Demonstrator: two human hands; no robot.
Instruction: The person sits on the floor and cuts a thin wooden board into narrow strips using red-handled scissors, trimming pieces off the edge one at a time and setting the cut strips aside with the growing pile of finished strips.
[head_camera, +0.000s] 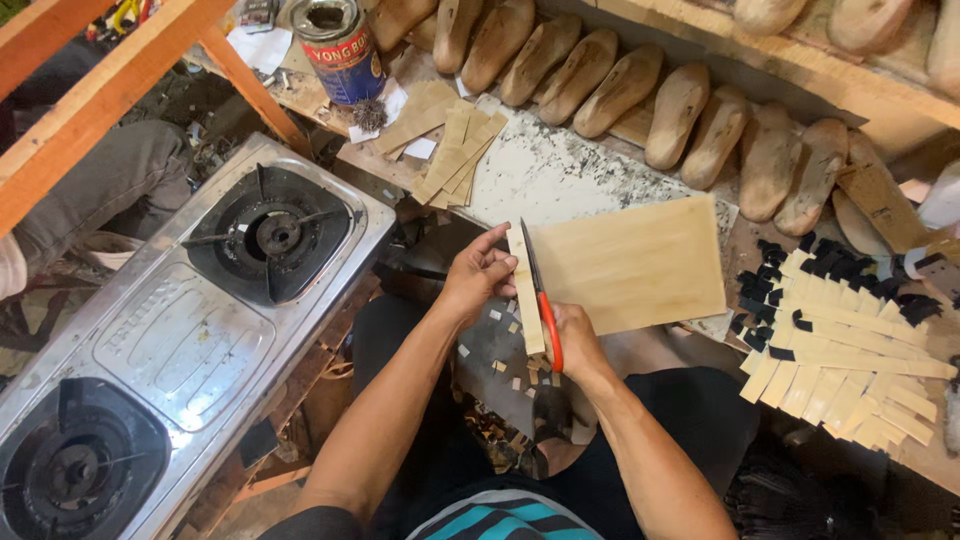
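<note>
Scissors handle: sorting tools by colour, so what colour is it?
Orange-red, on the scissors in the right hand; head view.

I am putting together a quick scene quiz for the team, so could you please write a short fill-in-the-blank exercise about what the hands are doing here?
1. The right hand works scissors with ____ handles.
2. The left hand steadies the narrow strip being cut off the tan sheet, pinching it on the sheet's ____ edge.
3. The two-burner gas stove sits on the person's ____ side.
4. The pile of cut strips on the right has ____ pieces mixed in.

Missing words: orange; left; left; black
</note>
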